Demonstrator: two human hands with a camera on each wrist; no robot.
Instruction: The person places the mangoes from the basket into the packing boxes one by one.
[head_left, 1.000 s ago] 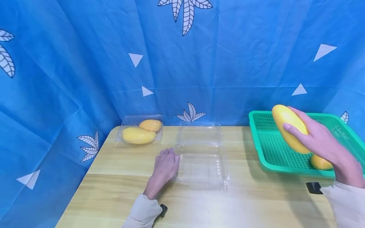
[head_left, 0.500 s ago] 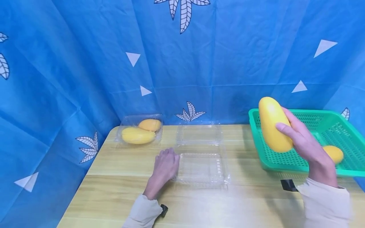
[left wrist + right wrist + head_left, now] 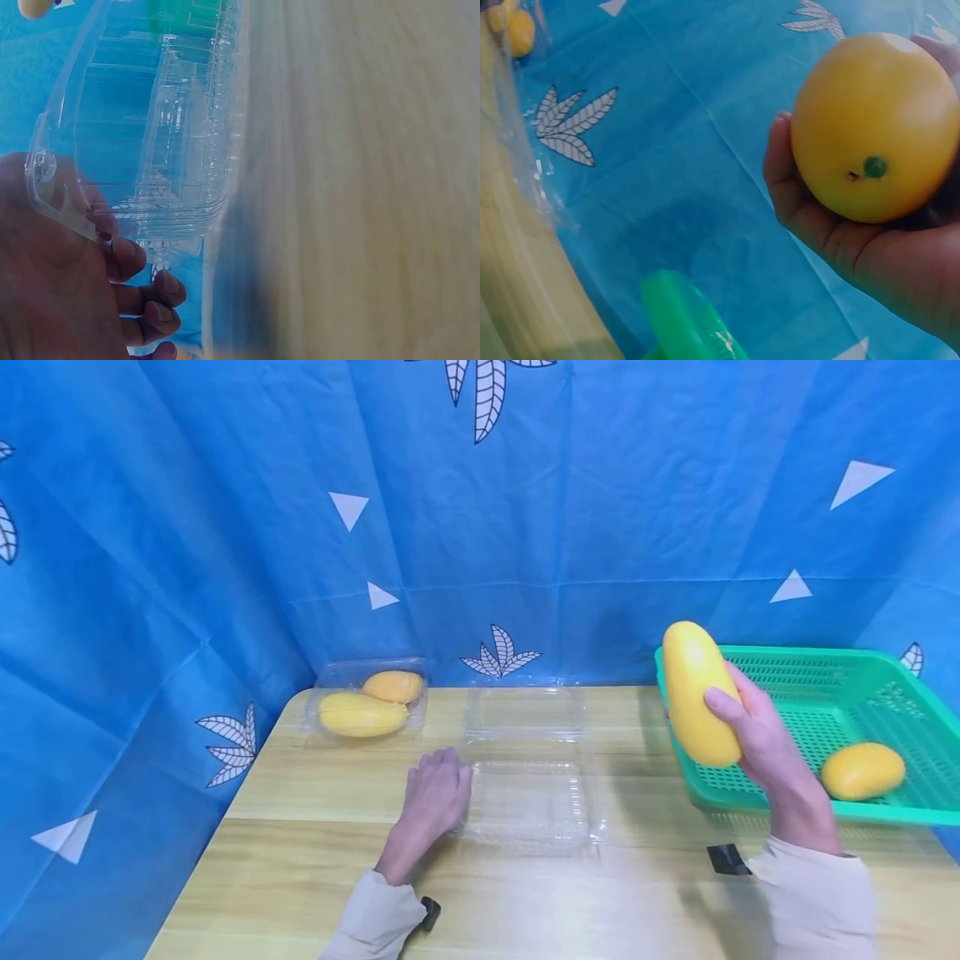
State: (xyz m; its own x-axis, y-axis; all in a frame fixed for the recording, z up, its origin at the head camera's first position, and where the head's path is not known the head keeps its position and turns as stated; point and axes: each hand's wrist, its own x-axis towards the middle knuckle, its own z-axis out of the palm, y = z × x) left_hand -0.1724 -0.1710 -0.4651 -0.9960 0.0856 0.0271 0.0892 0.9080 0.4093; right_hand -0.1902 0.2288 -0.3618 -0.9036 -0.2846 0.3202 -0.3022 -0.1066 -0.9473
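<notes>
My right hand [image 3: 768, 743] grips a long, smooth yellow fruit [image 3: 697, 693], thumb along its side, above the left rim of a green basket [image 3: 678, 760]. In the right wrist view, the fruit's rounded end [image 3: 874, 112] shows a small green spot. A shorter orange-yellow fruit [image 3: 862, 771] lies in the basket. My left hand [image 3: 435, 793] rests at the left edge of an opened clear plastic clamshell container [image 3: 525, 802], its lid lying back toward the curtain. In the left wrist view, thumb and forefinger pinch the container's corner [image 3: 64, 214], while the other fingers are curled.
Another clear clamshell container [image 3: 333, 677] stands at the back left of the wooden table [image 3: 300, 852]. Inside it lie a long yellow fruit [image 3: 362, 716] and a shorter orange-yellow fruit [image 3: 393, 687]. A blue curtain [image 3: 637, 485] with leaf prints hangs behind the table.
My right hand has carried the long yellow fruit leftward from over the basket's middle to its left rim, uncovering the shorter fruit. My left hand has stayed at the container's edge.
</notes>
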